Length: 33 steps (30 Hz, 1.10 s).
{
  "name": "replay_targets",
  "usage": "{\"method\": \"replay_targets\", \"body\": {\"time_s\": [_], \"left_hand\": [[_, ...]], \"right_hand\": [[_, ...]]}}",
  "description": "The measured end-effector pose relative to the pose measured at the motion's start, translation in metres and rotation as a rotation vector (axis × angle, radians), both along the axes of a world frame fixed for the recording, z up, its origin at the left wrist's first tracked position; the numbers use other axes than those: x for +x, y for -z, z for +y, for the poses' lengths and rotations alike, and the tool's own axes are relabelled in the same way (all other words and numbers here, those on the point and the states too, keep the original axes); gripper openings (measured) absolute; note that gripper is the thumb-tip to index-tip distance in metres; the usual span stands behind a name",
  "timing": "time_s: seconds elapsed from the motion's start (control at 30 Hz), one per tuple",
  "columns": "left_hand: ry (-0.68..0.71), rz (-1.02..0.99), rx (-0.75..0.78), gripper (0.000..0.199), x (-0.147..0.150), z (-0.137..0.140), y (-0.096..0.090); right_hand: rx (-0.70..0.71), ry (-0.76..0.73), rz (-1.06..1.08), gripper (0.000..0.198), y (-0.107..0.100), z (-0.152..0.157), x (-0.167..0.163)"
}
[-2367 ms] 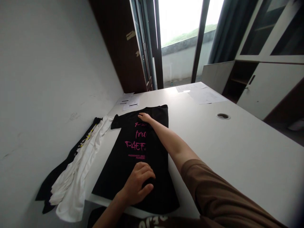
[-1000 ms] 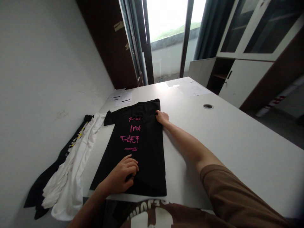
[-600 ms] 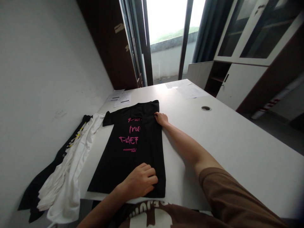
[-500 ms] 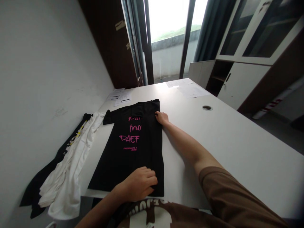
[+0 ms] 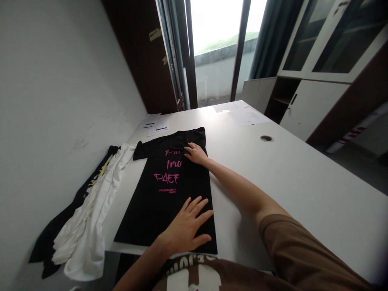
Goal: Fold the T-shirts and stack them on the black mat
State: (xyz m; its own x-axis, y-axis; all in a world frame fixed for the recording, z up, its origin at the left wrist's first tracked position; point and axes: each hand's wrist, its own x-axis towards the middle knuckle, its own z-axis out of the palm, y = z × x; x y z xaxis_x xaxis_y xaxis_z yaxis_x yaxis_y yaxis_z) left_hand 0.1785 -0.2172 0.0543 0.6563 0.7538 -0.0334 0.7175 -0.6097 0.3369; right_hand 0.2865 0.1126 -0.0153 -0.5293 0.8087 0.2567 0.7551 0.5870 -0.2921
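Note:
A black T-shirt with pink lettering lies flat on the white table, its right side folded over the middle and its left sleeve sticking out at the far end. My left hand rests palm down with fingers spread on the folded part near the hem at the table's near edge. My right hand lies flat on the folded part near the collar, arm stretched across the table.
A pile of white and black clothes hangs off the table's left edge by the wall. Papers lie at the far left, more sheets at the far end. A cable hole sits mid-table. Cabinets stand right.
My left hand has opened from a curled grip at the hem to a flat, spread palm. My right hand has slid from the shirt's right edge leftward onto the fabric.

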Motion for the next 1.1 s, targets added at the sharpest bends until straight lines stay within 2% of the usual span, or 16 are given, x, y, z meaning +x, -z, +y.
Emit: {"method": "replay_targets", "body": {"time_s": [0.07, 0.13, 0.27, 0.4, 0.47, 0.57, 0.63, 0.7, 0.77, 0.83, 0.9, 0.97, 1.1], "left_hand": [[-0.016, 0.038, -0.009, 0.075, 0.000, 0.000, 0.009], [-0.035, 0.059, -0.004, 0.079, -0.001, -0.002, 0.016], [-0.070, 0.057, 0.029, 0.084, -0.001, -0.007, 0.024], [-0.223, 0.054, 0.060, 0.089, 0.002, -0.008, 0.030], [-0.244, 0.071, 0.059, 0.088, 0.003, -0.008, 0.031], [-0.181, 0.093, 0.050, 0.085, 0.004, -0.008, 0.029], [-0.151, 0.094, 0.045, 0.083, 0.004, -0.008, 0.027], [-0.112, 0.090, 0.033, 0.079, 0.003, -0.009, 0.023], [-0.036, 0.083, -0.002, 0.078, 0.000, -0.009, 0.019], [0.055, 0.070, -0.051, 0.079, -0.004, -0.007, 0.013], [0.117, 0.047, -0.093, 0.078, -0.008, -0.002, 0.006], [0.109, 0.016, -0.077, 0.072, -0.008, 0.010, 0.000], [0.010, -0.004, 0.085, 0.059, -0.001, 0.059, 0.003]], "right_hand": [[-0.096, -0.010, -0.052, 0.065, 0.010, 0.004, -0.005], [-0.150, 0.072, -0.090, 0.069, 0.017, 0.013, -0.002], [-0.169, 0.271, -0.079, 0.073, 0.024, 0.033, 0.018], [-0.194, 0.392, -0.055, 0.075, 0.026, 0.041, 0.039], [-0.188, 0.422, -0.049, 0.075, 0.025, 0.040, 0.045], [-0.095, 0.348, -0.036, 0.073, 0.021, 0.035, 0.043], [-0.032, 0.209, -0.032, 0.071, 0.019, 0.031, 0.035], [-0.051, 0.086, -0.056, 0.069, 0.019, 0.029, 0.027], [-0.120, 0.095, -0.086, 0.068, 0.021, 0.031, 0.023], [-0.160, 0.219, -0.089, 0.069, 0.023, 0.035, 0.025], [-0.168, 0.343, -0.069, 0.069, 0.025, 0.040, 0.033], [-0.174, 0.408, -0.051, 0.069, 0.026, 0.044, 0.042], [-0.181, 0.416, -0.042, 0.068, 0.025, 0.044, 0.050]]}}
